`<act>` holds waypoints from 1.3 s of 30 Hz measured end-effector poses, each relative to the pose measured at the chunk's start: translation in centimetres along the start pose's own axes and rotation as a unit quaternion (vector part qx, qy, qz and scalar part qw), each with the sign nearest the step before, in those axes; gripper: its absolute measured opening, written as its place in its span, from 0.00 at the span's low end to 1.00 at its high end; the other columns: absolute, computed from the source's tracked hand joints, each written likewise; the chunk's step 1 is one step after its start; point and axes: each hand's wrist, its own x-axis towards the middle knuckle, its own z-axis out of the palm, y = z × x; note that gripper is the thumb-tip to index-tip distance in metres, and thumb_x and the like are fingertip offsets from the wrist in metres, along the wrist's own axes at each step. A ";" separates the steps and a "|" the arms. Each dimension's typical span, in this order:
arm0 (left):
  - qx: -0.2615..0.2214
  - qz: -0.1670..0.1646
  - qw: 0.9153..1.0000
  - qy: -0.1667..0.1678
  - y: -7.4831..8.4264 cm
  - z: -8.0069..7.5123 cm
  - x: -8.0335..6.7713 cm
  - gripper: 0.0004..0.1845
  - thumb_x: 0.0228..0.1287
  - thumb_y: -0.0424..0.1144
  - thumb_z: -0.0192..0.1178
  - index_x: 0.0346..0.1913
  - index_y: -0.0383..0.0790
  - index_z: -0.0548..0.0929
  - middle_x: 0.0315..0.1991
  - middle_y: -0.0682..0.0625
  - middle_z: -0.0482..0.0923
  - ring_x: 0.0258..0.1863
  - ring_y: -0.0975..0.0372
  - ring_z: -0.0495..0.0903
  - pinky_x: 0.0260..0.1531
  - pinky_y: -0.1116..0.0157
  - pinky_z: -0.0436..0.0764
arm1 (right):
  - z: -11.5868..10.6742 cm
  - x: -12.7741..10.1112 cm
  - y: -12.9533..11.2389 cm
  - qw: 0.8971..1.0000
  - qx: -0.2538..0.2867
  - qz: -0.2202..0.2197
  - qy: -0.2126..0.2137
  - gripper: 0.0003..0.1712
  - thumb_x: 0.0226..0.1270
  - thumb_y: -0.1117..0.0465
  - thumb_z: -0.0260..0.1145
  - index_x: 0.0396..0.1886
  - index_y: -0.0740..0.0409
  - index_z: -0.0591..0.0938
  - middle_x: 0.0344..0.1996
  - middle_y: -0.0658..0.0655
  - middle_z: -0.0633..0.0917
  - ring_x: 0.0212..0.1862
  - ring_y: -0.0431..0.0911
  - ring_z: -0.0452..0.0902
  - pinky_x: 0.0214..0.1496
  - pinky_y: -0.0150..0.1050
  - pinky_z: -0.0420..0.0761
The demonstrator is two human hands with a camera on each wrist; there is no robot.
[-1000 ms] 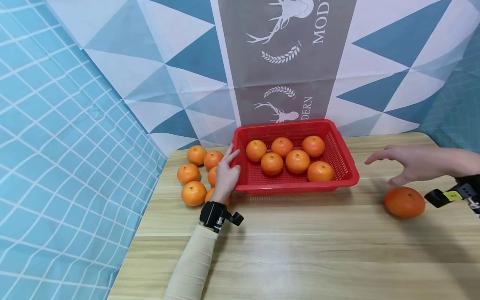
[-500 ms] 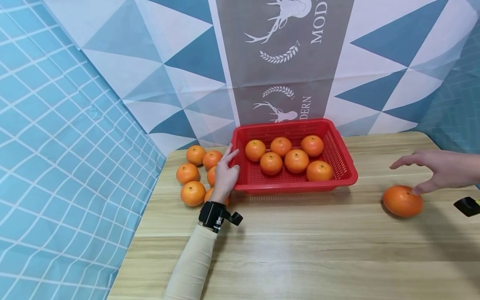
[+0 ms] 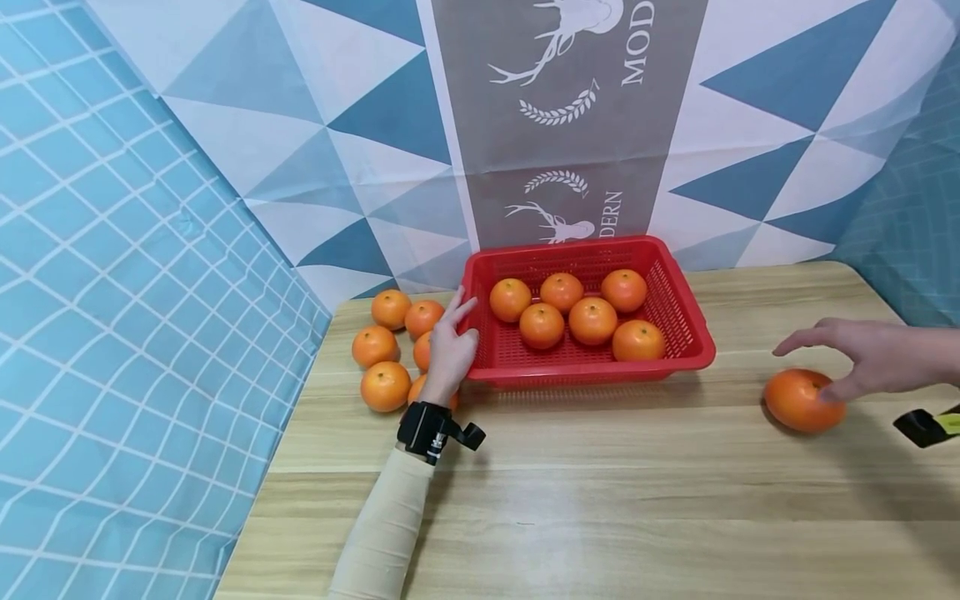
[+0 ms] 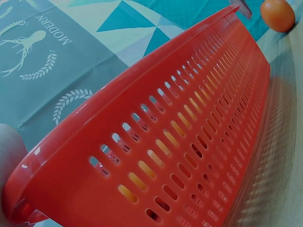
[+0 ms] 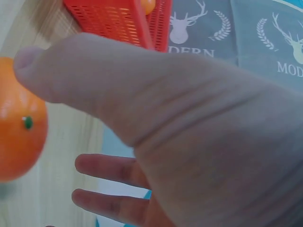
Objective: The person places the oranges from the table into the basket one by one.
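Note:
My left hand grips the left rim of a red plastic basket, with its thumb and fingers at the edge. Slotted side walls of the same basket fill the left wrist view. Inside it lie several oranges. Over at the right, my right hand hovers with spread fingers above a single larger orange on the table. The thumb overlaps this fruit's upper right side in the head view. In the right wrist view the thumb lies across the edge of the orange, with other fingers apart from it.
A cluster of several more oranges lies left of the basket, partly hidden by my left hand. The wooden table ends at a patterned cloth wall behind and a blue checked cloth on the left.
My right hand has moved right from beyond the single orange, then down slightly, its thumb now over the fruit. The left hand and basket stay in place.

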 end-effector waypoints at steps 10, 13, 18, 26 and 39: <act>0.003 -0.001 1.000 -0.007 2.2 -0.2 -1.6 0.35 0.73 0.27 0.53 0.83 0.40 0.77 0.92 0.59 0.59 0.94 0.50 0.55 0.86 0.46 0.73 | 1.4 0.0 0.3 0.999 0.023 -0.004 -0.026 0.40 0.57 0.63 0.85 0.70 0.66 0.83 0.57 0.68 0.83 0.55 0.59 0.79 0.51 0.58 0.89; 0.005 -0.003 1.000 -0.008 2.3 -0.3 -1.6 0.35 0.73 0.27 0.53 0.82 0.41 0.77 0.92 0.60 0.59 0.94 0.50 0.55 0.84 0.47 0.76 | 1.8 0.1 0.6 0.999 0.028 -0.007 -0.034 0.40 0.58 0.62 0.85 0.70 0.65 0.83 0.56 0.65 0.83 0.54 0.56 0.78 0.51 0.52 0.86; -0.003 -0.002 1.000 -0.002 0.5 -0.1 -0.5 0.35 0.72 0.29 0.56 0.81 0.50 0.80 0.91 0.68 0.60 0.94 0.56 0.56 0.84 0.46 0.77 | 2.6 0.3 0.9 0.997 0.055 -0.012 -0.048 0.42 0.57 0.62 0.85 0.72 0.67 0.81 0.57 0.64 0.82 0.54 0.55 0.76 0.50 0.45 0.79; 0.002 0.005 1.000 -0.005 0.7 -0.1 -0.5 0.35 0.73 0.29 0.55 0.81 0.49 0.80 0.91 0.66 0.60 0.94 0.53 0.55 0.86 0.44 0.73 | 3.4 0.4 1.0 0.997 0.064 -0.020 -0.039 0.42 0.56 0.64 0.84 0.72 0.67 0.80 0.55 0.62 0.83 0.52 0.52 0.76 0.49 0.45 0.79; 0.005 -0.012 1.000 -0.005 4.5 -0.4 -2.7 0.35 0.74 0.26 0.52 0.83 0.39 0.76 0.93 0.61 0.59 0.95 0.51 0.54 0.88 0.44 0.69 | 3.3 0.4 0.6 0.996 0.075 -0.023 -0.051 0.42 0.56 0.66 0.83 0.72 0.67 0.79 0.59 0.62 0.84 0.54 0.51 0.76 0.51 0.47 0.79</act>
